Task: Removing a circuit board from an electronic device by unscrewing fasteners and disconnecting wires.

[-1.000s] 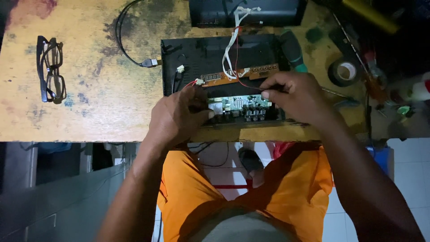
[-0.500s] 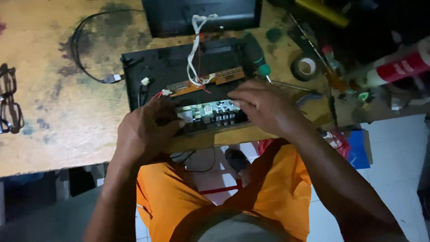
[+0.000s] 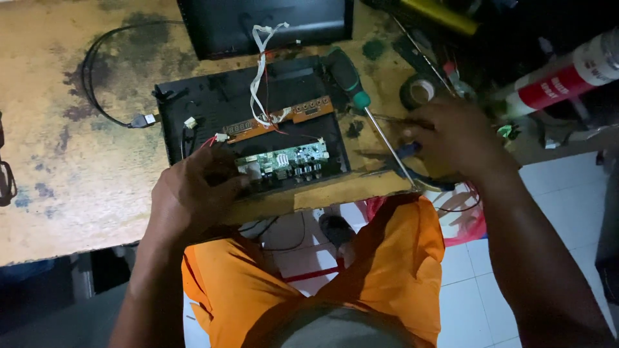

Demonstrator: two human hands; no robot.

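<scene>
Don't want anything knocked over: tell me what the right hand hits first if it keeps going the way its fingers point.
The right hand points up-left. Its fingers already seem to touch the screwdriver; past it, likely the tape roll, though depth is unclear.

Dim, uneven light; dark right edge

Opened black device case [image 3: 193, 122] flat on table, green circuit board [image 3: 290, 158] inside, perhaps loose

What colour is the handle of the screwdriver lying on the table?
The screwdriver handle is dark green with a lighter teal-green collar, seen in the head view.
</scene>
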